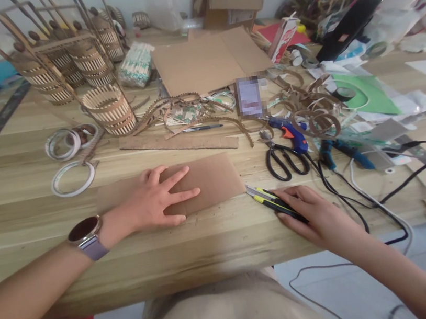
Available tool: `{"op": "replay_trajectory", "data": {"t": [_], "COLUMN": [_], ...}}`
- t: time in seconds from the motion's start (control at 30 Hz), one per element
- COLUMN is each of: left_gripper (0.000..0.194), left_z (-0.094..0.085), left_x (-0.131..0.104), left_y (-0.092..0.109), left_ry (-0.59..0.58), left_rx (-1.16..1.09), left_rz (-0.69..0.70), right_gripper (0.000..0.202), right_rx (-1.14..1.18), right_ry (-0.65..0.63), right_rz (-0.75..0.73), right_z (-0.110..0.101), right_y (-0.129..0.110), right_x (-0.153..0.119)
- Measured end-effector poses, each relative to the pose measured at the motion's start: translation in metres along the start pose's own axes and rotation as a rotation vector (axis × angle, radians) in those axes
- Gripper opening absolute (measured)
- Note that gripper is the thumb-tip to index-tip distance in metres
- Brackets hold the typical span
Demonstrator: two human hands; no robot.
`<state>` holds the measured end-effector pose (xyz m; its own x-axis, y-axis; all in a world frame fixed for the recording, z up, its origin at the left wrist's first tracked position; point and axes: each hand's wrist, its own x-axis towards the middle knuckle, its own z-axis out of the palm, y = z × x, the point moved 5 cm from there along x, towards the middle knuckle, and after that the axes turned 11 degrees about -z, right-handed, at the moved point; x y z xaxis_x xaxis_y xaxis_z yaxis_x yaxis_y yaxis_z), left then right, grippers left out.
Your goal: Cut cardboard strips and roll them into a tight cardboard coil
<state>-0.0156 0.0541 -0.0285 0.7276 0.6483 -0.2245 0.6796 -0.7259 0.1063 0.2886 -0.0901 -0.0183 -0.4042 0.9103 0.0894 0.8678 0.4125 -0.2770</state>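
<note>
Wood-grained and crowded along its far side, the worktop (133, 271) runs across in front of both hands. Near its middle lies a flat piece of cardboard (216, 180), its long axis roughly from nine o'clock to three, the right end tipped slightly towards two. Nearer to it is the left hand (162, 195), which rests palm down right on the cardboard, fingers spread wide towards three o'clock and gripping nothing. The right hand (304, 215) is closed around a utility knife (273, 203), with the bare blade aimed at ten o'clock. From that hand the cardboard lies between nine and ten o'clock, and the blade's tip is at the near right corner; whether it touches there is too fine to tell. The knife thus slants across the cardboard's long axis rather than following it. At one o'clock from the left hand, just past the cardboard, lies a narrow strip (182, 141). Near twelve o'clock from the right hand are black-handled scissors (271, 146), with a blue glue gun (295, 136) just beside them.
</note>
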Motion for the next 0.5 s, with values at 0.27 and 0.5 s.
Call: {"op": "replay_trajectory", "data": {"t": [0.27, 0.5], "left_gripper": [0.057, 0.061], "left_z": [-0.001, -0.003], "left_x": [-0.001, 0.01], "left_y": [0.003, 0.018], "left_ry": [0.009, 0.022], "left_rx": [-0.001, -0.002], "left_rz": [-0.029, -0.188], "right_gripper": [0.043, 0.048], "right_rx": [-0.042, -0.13], "right_ry": [0.022, 0.07], "right_rz": [0.009, 0.086], "right_z": [0.004, 0.001], "right_y": [-0.009, 0.002], "right_x": [-0.005, 0.022]}}
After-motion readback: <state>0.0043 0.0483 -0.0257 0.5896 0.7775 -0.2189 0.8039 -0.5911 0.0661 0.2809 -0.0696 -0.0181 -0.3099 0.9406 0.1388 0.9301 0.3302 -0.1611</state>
